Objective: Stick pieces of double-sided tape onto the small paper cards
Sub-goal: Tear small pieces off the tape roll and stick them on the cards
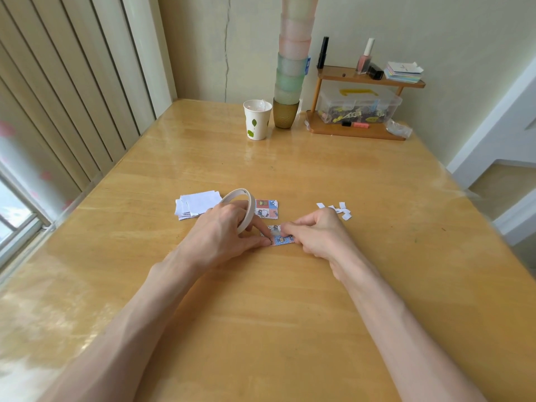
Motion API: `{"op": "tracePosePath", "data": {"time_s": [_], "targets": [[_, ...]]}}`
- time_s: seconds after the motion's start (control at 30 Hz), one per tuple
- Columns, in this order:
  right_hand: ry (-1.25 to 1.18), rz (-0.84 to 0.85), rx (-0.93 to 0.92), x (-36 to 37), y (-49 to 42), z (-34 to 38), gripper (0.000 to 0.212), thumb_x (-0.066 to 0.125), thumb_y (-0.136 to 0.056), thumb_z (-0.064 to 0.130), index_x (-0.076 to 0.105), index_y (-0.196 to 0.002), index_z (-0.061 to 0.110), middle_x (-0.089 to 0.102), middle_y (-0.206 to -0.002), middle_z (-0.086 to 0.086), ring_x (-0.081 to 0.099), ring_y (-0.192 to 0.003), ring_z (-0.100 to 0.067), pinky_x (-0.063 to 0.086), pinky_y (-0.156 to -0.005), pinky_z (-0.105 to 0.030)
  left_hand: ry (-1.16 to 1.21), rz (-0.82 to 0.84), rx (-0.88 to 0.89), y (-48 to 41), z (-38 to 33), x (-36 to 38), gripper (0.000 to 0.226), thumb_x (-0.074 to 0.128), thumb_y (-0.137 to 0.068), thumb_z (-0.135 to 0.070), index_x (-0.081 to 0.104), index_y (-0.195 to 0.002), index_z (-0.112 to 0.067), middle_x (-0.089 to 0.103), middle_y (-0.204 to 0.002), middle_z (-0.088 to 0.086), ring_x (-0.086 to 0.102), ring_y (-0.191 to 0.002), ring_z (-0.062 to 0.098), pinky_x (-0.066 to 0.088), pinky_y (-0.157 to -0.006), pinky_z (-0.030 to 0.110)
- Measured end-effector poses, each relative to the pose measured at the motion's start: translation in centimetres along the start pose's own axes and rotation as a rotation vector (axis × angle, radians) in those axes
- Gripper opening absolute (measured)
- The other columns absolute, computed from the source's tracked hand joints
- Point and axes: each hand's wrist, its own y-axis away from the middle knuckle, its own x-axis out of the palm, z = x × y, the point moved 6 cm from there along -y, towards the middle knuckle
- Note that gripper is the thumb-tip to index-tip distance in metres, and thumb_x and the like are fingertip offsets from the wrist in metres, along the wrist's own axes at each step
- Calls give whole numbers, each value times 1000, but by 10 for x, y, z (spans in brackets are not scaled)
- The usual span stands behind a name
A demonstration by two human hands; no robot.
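Note:
A small cartoon-printed card (280, 240) lies on the wooden table (290, 300) between my hands. My left hand (224, 232) has the roll of double-sided tape (246, 207) looped over its fingers, and its fingertips press on the card's left edge. My right hand (317, 232) pinches a small piece of tape at the top of that card. A second printed card (266, 209) lies just behind. A stack of white cards (197, 204) sits to the left of the roll. Several white backing scraps (338, 210) lie to the right.
At the back stand a paper cup (257, 119), a tall stack of coloured cups (293, 62) and a wooden shelf (359, 105) with a clear box and small bottles. A radiator and window run along the left; the table's right edge drops to the floor.

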Motion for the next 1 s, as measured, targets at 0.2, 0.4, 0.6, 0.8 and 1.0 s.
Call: {"op": "tracePosePath", "data": {"time_s": [0.2, 0.4, 0.6, 0.8, 1.0], "targets": [[8, -1, -6, 0, -1, 0, 17, 75, -88, 31, 81, -76, 21, 58, -63, 6, 37, -40, -6, 36, -53, -22, 13, 1, 3, 0, 0, 0, 10, 86, -80, -45, 80, -85, -39, 60, -84, -24, 59, -83, 3, 53, -69, 34], [8, -16, -9, 0, -3, -1, 15, 76, -86, 29, 81, -77, 19, 60, -60, 9, 38, -32, -2, 35, -50, -20, -17, 54, 15, 0, -1, 4, 9, 81, -87, -42, 81, -96, -44, 56, -96, -27, 58, -88, -3, 54, -76, 36], [5, -15, -5, 1, -5, -2, 17, 76, -84, 29, 81, -77, 15, 57, -60, 5, 36, -36, -5, 35, -51, -24, -59, 81, 20, -1, -1, 6, 16, 77, -90, -44, 80, -105, -47, 51, -97, -32, 54, -87, 1, 53, -79, 38], [3, -7, -2, 1, -5, -2, 17, 75, -85, 29, 80, -72, 19, 57, -57, 8, 36, -38, -5, 34, -51, -23, -62, 89, 23, 0, -1, 6, 19, 74, -91, -47, 79, -110, -46, 52, -100, -22, 57, -90, 6, 53, -81, 41], [-1, -4, 6, 0, -6, -3, 17, 75, -84, 28, 80, -75, 16, 59, -57, 7, 35, -37, -8, 32, -46, -22, -58, 94, 30, -1, -1, 7, 20, 74, -91, -47, 80, -110, -44, 51, -102, -16, 59, -89, 8, 53, -82, 43]]}}
